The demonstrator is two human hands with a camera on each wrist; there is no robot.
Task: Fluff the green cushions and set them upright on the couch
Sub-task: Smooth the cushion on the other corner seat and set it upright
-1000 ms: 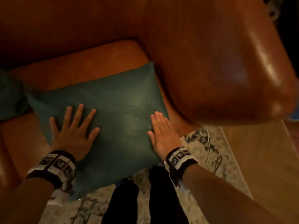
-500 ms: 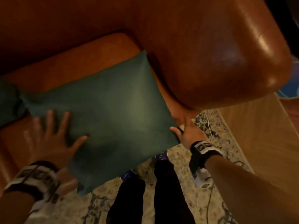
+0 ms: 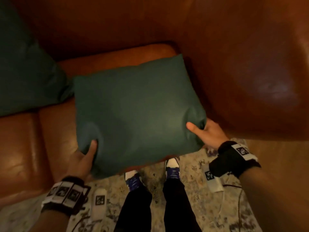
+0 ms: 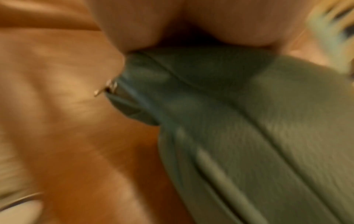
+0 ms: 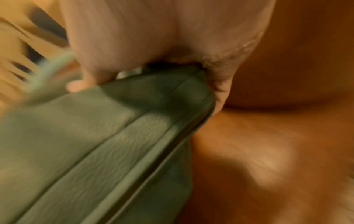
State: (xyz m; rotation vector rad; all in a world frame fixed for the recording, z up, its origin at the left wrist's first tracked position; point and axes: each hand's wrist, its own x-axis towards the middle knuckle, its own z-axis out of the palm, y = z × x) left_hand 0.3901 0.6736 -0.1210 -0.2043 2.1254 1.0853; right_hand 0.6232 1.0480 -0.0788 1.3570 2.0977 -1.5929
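Observation:
A dark green square cushion (image 3: 133,108) is held over the brown leather couch seat (image 3: 55,131), tilted toward me. My left hand (image 3: 85,156) grips its near left corner, thumb pressed into the top face. My right hand (image 3: 205,133) grips the near right corner the same way, thumb on top and fingers hidden underneath. In the left wrist view the cushion's seamed edge (image 4: 229,136) and a small zipper pull (image 4: 109,87) show blurred. The right wrist view shows the cushion edge (image 5: 95,144) pinched under my hand. A second green cushion (image 3: 25,77) leans at the far left against the backrest.
The couch's rounded leather armrest (image 3: 259,72) rises right of the cushion, the backrest (image 3: 117,22) behind it. My legs and blue-and-white shoes (image 3: 172,166) stand on a patterned rug (image 3: 197,198). A thin cable (image 3: 234,186) trails on the floor at right.
Both hands went from lying flat on top of the cushion to gripping its two near corners. The cushion has come up off the seat and turned squarer to me.

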